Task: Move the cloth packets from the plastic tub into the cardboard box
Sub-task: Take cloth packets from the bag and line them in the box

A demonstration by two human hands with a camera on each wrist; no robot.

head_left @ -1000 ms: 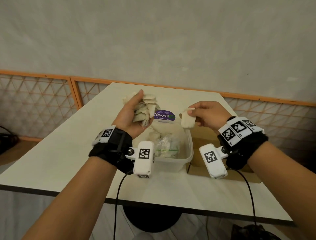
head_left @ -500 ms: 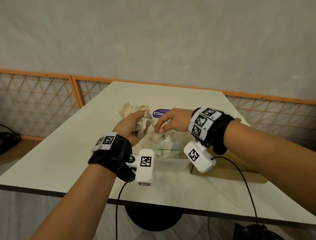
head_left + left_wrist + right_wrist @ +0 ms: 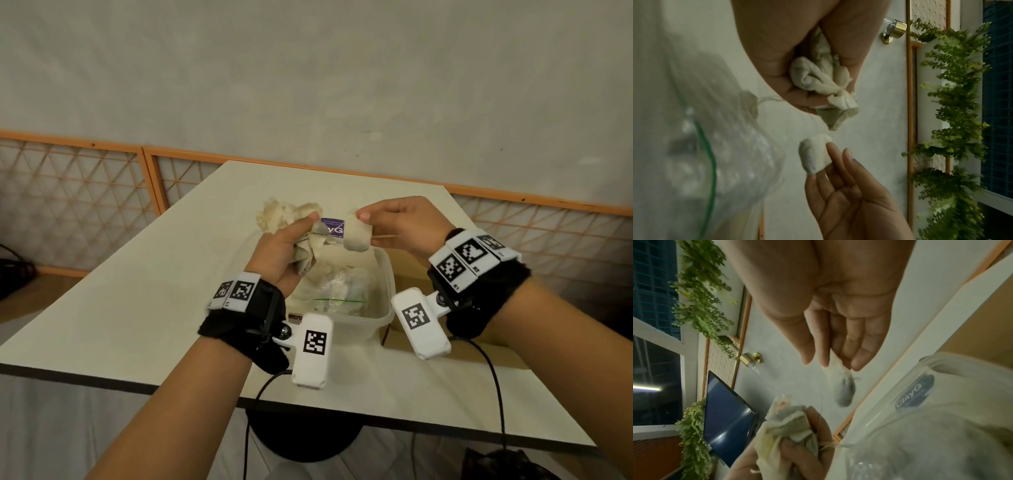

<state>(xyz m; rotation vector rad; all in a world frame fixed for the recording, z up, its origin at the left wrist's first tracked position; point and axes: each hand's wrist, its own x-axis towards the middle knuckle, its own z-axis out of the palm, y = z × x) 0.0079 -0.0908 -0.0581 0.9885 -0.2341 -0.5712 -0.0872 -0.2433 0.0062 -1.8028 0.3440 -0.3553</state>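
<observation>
The single cloth packet (image 3: pixel 356 234) is pinched between the thumb and fingertips of my right hand (image 3: pixel 402 226), held in the air above the far half of the plastic tub (image 3: pixel 383 308) and just beside my left hand (image 3: pixel 282 255). Half a second ago this right hand was reaching down over the tub toward the left hand with nothing in it; now it is raised with one packet separated out, so I judge a fresh pick to be complete and the carry to the cardboard box (image 3: pixel 411 279) to be the step in hand. The left hand is closed around a bunch of cloth packets (image 3: pixel 308 250), fingers curled tight on the crumpled fabric, and has remained above the tub's left rim throughout. In the right wrist view a thin thread (image 3: pixel 821 410) runs between the pinched packet and the bunch; I cannot tell whether it is attached at both ends, so a snag on withdrawal is a possible fault. The tub sits on the table (image 3: pixel 120 308) near its front edge, with a clear plastic bag (image 3: pixel 337 294) and further pale packets inside. A purple label (image 3: pixel 334 228) shows behind the hands. The cardboard box stands touching or just beside the tub's right wall, largely hidden by my right wrist. Several packets remain to be moved; I judge the task well short of finished.
</observation>
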